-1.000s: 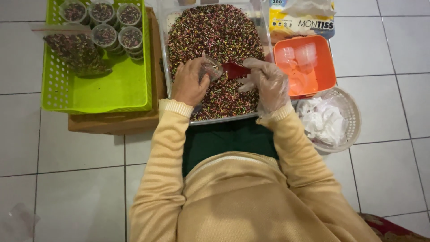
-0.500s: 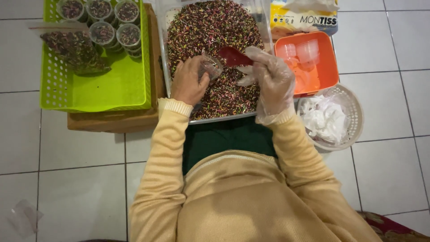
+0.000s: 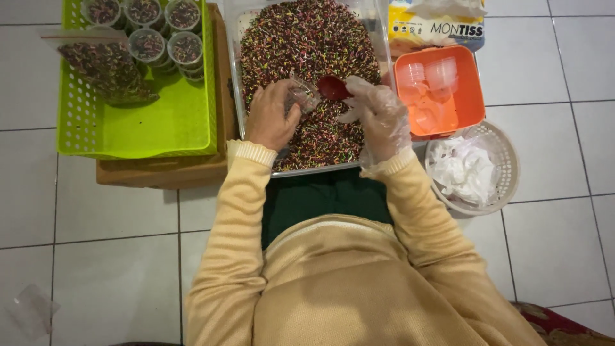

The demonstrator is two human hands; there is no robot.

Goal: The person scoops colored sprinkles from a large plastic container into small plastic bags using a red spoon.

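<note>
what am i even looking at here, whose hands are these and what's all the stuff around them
This is a single picture from a camera worn on a person's head, looking straight down, so the cream sweater sleeves and both hands belong to the wearer. The bare left hand holds a small clear plastic cup. The right hand, in a thin clear glove, holds a red scoop at the cup's mouth. Both are over a clear tray of multicoloured sprinkles. On the tiled floor, the green basket holds filled cups and a bag of sprinkles, the orange tub holds empty cups, and the round white basket holds crumpled white pieces.
</note>
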